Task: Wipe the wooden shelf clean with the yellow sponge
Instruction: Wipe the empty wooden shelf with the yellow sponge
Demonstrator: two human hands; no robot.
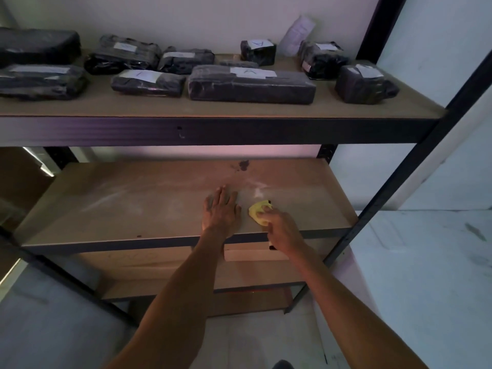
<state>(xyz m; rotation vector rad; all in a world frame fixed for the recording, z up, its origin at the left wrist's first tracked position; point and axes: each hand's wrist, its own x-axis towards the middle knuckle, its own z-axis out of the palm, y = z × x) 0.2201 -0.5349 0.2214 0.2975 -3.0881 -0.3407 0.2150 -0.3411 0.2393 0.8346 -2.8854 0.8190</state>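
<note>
From the head view, the right hand (279, 222) curls its fingers round the crumpled yellow sponge (257, 212), pressed on the dusty brown wooden shelf (133, 198) near its front edge. Just beside it the left hand (221, 209) lies flat, fingers straight. Black wrapped parcels with white labels (250, 83) sit on the upper shelf (213, 107).

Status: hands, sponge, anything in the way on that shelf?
Left hand flat on wooden shelf. Right hand grips yellow sponge near front edge. Dark stain ahead at back.
</note>
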